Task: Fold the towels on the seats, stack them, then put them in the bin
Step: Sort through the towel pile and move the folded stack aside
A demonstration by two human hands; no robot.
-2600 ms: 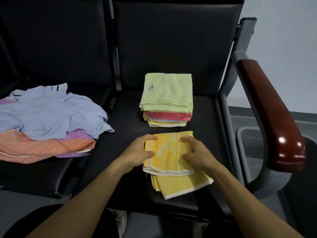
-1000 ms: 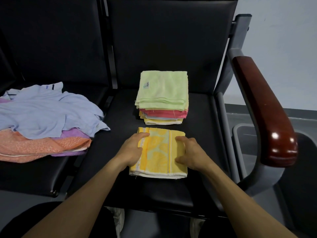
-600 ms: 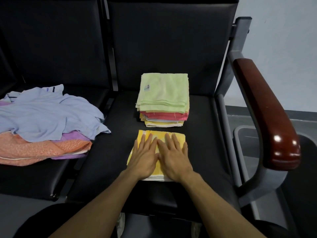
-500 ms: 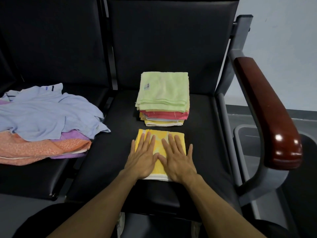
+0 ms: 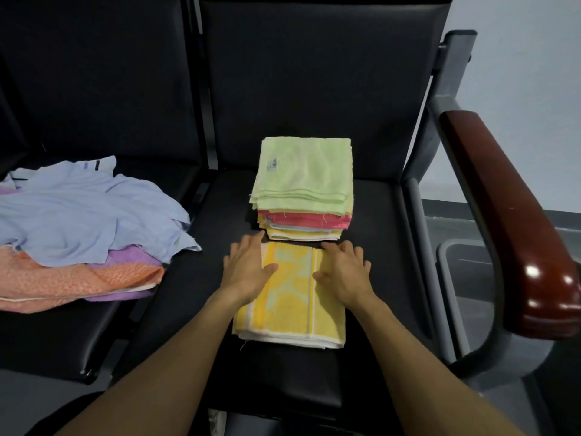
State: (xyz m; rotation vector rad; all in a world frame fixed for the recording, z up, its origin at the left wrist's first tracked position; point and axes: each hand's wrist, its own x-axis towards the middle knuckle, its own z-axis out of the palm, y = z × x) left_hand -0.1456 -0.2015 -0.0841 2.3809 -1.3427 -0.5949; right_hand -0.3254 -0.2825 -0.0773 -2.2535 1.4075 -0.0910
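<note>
1. The yellow towel (image 5: pixel 290 297), folded into a thick rectangle with white and pale stripes along its length, lies flat on the front half of the right-hand black seat (image 5: pixel 377 278), a little below the middle of the frame.
2. I see both forearms come in from the bottom edge and meet at that towel.
3. My left hand (image 5: pixel 246 269) lies palm down on the towel's left edge, fingers straight and close together, pointing away from me, thumb spread over the yellow cloth; it grips nothing.
4. My right hand (image 5: pixel 344 273) lies the same way on the towel's right edge, fingers extended and flat, thumb angled inward toward the stripe; it too only presses.
5. Between the two thumbs a strip of the towel's top face shows bare.
6. Just beyond the fingertips, nearly touching the towel's far edge, stands the stack of folded towels (image 5: pixel 303 190): a light green one on top, then red, then yellow and white layers at the base.
7. At centre left, on the neighbouring seat, is a loose pile of unfolded towels (image 5: pixel 78 231), light blue uppermost, purple and orange beneath.
8. At right, past the seat frame, a dark red armrest (image 5: pixel 509 215) curves down, and below it I see part of a grey bin (image 5: pixel 446 256) on the floor.
9. The black seat backs (image 5: pixel 314 83) fill the top of the frame.
</note>
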